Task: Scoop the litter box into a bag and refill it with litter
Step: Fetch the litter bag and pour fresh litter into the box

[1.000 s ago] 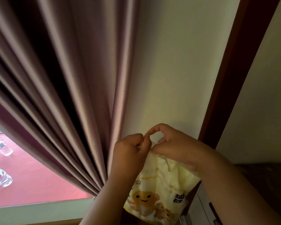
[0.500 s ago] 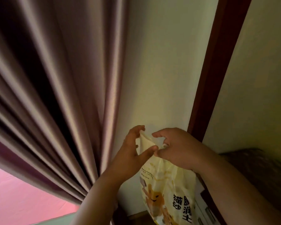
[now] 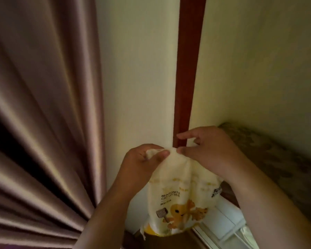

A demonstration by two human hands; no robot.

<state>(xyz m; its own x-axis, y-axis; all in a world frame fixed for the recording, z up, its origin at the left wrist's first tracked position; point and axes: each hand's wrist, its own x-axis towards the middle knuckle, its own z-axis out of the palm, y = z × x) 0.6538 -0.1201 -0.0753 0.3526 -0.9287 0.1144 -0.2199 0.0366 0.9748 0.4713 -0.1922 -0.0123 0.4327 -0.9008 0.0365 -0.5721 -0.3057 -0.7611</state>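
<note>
A cream and yellow bag of bentonite cat litter (image 3: 180,200) hangs in front of me at chest height, with a cartoon figure printed on it. My left hand (image 3: 144,162) grips the bag's top left corner, thumb pressed over the crumpled plastic. My right hand (image 3: 208,150) holds the top edge just to the right, thumb and fingers pinching the plastic with the index finger stretched out above. The bag's lower end is cut off by my arms and the frame. No litter box or scoop shows in this view.
A mauve pleated curtain (image 3: 43,123) fills the left side. A cream wall (image 3: 138,69) and a dark red wooden door frame (image 3: 187,69) stand straight ahead. A patterned dark surface (image 3: 269,155) runs along the right. White panelled furniture (image 3: 223,225) lies below the bag.
The view has swung right, so the pink area under the curtain has gone. The bag has turned so its English label faces me, and my hands have shifted along its top edge.
</note>
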